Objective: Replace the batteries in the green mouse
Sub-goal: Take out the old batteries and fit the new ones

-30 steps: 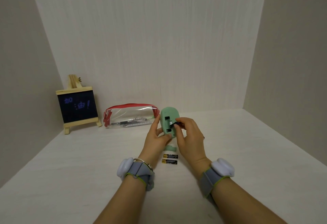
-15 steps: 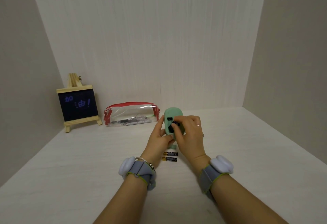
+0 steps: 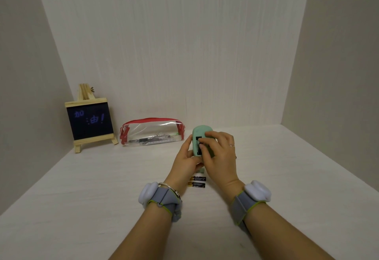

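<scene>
Left hand (image 3: pixel 184 160) grips the green mouse (image 3: pixel 200 133), right hand (image 3: pixel 220 155) curls fingers onto its open underside.

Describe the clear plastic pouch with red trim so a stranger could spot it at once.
Look along the foot of the pale back wall, left of centre. Right of the small wooden easel chalkboard lies the clear plastic pouch. Unlike the chalkboard, it is see-through, edged in red, with a ruler inside.

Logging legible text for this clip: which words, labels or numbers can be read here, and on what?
"加油!" in blue chalk on the small easel chalkboard.
Labels on the batteries lying on the table: too small to read.
Markings on the ruler inside the clear pencil case: blurred, unreadable.
</scene>
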A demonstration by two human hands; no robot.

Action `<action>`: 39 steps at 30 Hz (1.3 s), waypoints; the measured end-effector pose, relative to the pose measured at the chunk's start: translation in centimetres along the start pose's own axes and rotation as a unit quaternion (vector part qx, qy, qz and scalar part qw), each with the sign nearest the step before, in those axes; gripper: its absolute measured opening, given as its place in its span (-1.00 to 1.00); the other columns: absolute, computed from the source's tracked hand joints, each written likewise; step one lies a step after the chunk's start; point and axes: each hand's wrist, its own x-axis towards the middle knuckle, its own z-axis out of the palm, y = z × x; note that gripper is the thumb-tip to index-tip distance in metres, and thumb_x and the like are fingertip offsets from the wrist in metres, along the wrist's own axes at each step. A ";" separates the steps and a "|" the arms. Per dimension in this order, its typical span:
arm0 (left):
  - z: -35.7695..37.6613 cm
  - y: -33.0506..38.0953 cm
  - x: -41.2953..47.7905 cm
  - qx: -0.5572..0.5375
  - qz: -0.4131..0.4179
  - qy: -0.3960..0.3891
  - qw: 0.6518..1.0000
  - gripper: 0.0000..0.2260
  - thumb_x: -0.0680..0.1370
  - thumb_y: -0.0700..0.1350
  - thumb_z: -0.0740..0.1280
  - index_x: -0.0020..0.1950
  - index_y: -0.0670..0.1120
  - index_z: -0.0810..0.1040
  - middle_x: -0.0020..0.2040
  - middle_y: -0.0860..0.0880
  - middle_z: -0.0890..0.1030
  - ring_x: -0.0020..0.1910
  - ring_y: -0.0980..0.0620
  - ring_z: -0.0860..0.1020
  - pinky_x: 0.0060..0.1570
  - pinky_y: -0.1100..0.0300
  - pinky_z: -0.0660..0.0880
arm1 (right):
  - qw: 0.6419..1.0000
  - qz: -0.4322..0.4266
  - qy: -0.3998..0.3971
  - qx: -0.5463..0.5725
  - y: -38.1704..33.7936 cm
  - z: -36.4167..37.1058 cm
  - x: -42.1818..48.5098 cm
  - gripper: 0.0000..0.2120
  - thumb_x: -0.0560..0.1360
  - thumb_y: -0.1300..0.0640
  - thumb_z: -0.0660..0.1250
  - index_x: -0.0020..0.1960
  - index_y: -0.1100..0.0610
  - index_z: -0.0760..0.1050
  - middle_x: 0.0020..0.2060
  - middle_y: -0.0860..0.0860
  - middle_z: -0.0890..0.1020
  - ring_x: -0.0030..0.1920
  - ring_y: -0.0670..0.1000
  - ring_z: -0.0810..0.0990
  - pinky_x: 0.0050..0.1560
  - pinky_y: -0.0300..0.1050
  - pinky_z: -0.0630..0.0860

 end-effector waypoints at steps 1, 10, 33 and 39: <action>0.0 0.0 0.0 0.001 0.000 0.002 1.000 -0.36 0.49 -0.48 0.22 0.48 0.00 0.27 -0.06 -0.17 0.60 -0.13 -0.02 0.60 -0.16 0.16 0.58 | 1.000 -0.004 -0.005 0.003 -0.1 -0.1 0.0 -0.83 0.45 0.14 0.26 -0.09 0.15 0.61 -0.07 0.05 0.64 0.04 0.00 0.37 0.06 -0.27 0.32; -0.2 0.0 -0.1 -0.023 -0.021 0.025 0.999 -0.47 0.53 -0.38 0.21 0.47 -0.05 0.29 0.17 -0.33 0.60 0.02 -0.13 0.61 0.04 0.05 0.58 | 1.000 0.003 -0.030 0.000 -0.2 -0.1 -0.2 -0.81 0.42 0.10 0.27 -0.06 0.15 0.60 -0.21 0.01 0.63 -0.05 -0.01 0.37 -0.03 -0.24 0.35; -0.2 -0.2 0.0 -0.003 -0.009 0.031 0.999 -0.42 0.53 -0.38 0.25 0.50 -0.01 0.25 0.13 -0.26 0.63 0.04 -0.12 0.64 0.14 -0.04 0.56 | 0.998 0.024 -0.054 0.018 -0.4 -0.5 -0.3 -0.88 0.42 0.18 0.33 -0.10 0.15 0.62 -0.23 0.02 0.66 -0.05 -0.06 0.36 -0.01 -0.42 0.27; -0.1 0.0 0.0 -0.007 -0.009 0.039 0.999 -0.41 0.52 -0.40 0.23 0.49 -0.01 0.26 0.16 -0.29 0.60 0.07 -0.17 0.62 0.16 -0.06 0.54 | 0.998 0.045 -0.045 0.028 -0.3 -0.4 -0.1 -0.81 0.40 0.05 0.27 -0.13 0.10 0.61 -0.17 0.01 0.64 -0.01 -0.03 0.36 0.02 -0.28 0.34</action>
